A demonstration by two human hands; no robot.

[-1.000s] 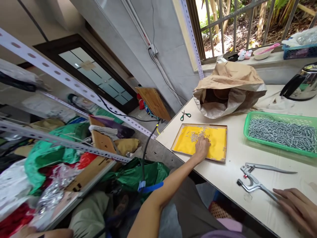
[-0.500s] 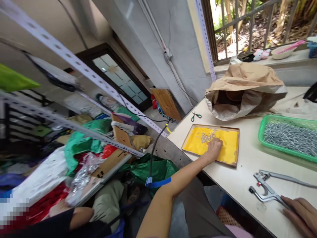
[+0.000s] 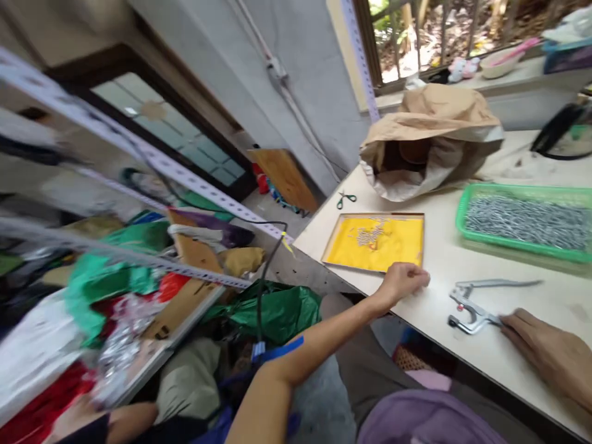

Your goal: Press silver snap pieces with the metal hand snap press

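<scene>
My left hand [image 3: 403, 280] hovers over the table's near edge, just in front of a shallow tray with a yellow lining [image 3: 398, 253]; its fingers are curled together, and what they hold is too small to make out. Small silver metal pieces [image 3: 369, 235] lie scattered in that tray. My right hand [image 3: 546, 354] rests on the table, fingers closed round the lower handle of silver snap pliers [image 3: 472, 303].
A green basket [image 3: 522, 245] full of silver metal pieces stands to the right. A crumpled brown paper bag [image 3: 432, 139], green-handled scissors [image 3: 345, 198] and a kettle [image 3: 562, 132] lie further back. Left of the white table [image 3: 462, 283] are metal shelves [image 3: 139, 160] and piled bags.
My left hand has pulled back out of the yellow tray toward the table's near edge, fingers now pinched. My right hand has stayed on the pliers' handle. The view has shifted.
</scene>
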